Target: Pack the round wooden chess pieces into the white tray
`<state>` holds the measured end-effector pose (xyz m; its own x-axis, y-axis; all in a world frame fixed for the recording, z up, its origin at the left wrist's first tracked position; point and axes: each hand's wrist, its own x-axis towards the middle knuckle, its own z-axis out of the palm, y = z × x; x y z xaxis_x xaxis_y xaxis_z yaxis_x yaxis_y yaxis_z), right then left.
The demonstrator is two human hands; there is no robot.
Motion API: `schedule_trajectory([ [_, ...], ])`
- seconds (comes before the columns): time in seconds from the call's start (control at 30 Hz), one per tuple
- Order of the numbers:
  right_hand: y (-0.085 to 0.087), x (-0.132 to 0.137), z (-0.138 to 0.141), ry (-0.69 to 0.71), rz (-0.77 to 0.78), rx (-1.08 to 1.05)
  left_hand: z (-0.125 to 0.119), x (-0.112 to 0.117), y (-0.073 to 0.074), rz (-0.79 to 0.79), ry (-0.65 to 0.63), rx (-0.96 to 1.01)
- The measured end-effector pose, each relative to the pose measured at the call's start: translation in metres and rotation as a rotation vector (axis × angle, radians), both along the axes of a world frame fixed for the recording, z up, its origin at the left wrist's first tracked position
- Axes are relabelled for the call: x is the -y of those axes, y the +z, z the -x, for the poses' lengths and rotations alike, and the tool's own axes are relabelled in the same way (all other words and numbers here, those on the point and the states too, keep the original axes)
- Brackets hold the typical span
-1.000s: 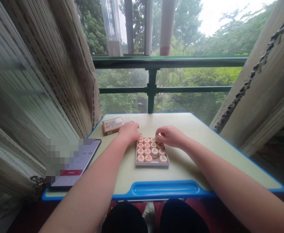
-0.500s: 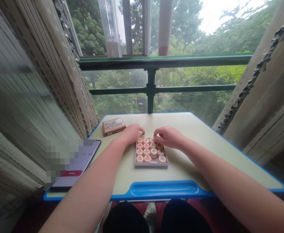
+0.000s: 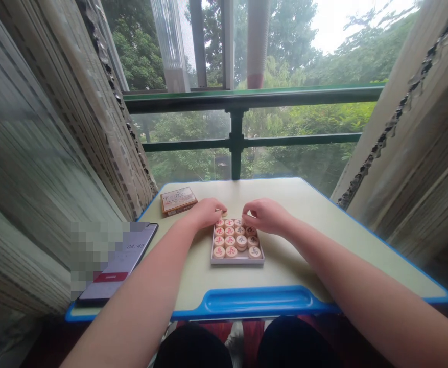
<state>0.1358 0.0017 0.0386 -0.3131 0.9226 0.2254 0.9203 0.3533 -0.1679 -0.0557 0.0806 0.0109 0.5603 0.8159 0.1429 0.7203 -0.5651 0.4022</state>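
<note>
Quick look at the desk setup: a shallow wooden tray (image 3: 237, 262) of Chinese chess pieces (image 3: 230, 241), roughly mid-desk and a bit toward the far edge of a pale green school-style desk (image 3: 285, 204) with blue trim. Round flat discs, red and dark characters facing up, in neat rows, with one looking doubled up right of the middle. Tray nearly square, so no real long axis to speak of, edges lined up pretty straight with the desk front.

Left hand (image 3: 204, 213) curled, fingertips down at the far left corner of the tray, a pale sliver of a piece (image 3: 224, 213) just poking out by the fingers. Right hand (image 3: 265, 216) also curled, thumb and fingers pinched in over the far right corner. Both hands about equally close, the right one more over the discs. Gripping or just touching? No way to tell from here, fingers hide it.

Off to the left, a small printed cardboard box (image 3: 178, 200) near the far edge, plus a phone (image 3: 132, 255) showing 04:49, partly pixelated. Green metal railing (image 3: 236, 138) and trees (image 3: 304, 51) beyond.
</note>
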Motion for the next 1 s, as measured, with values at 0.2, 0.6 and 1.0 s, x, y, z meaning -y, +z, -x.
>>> schedule_trajectory([
  [0.2, -0.0003, 0.0, -0.0005, -0.017, -0.007, 0.005, 0.0009, 0.0035, 0.0043, -0.041, 0.027, -0.01],
  [0.6, 0.0025, 0.0022, -0.0001, -0.015, -0.023, -0.021, 0.0042, -0.0008, 0.0034, -0.128, 0.153, -0.086],
  [1.0, 0.0005, 0.0015, 0.0014, -0.021, -0.053, -0.023, -0.0042, -0.0006, -0.0029, 0.005, 0.17, 0.335],
])
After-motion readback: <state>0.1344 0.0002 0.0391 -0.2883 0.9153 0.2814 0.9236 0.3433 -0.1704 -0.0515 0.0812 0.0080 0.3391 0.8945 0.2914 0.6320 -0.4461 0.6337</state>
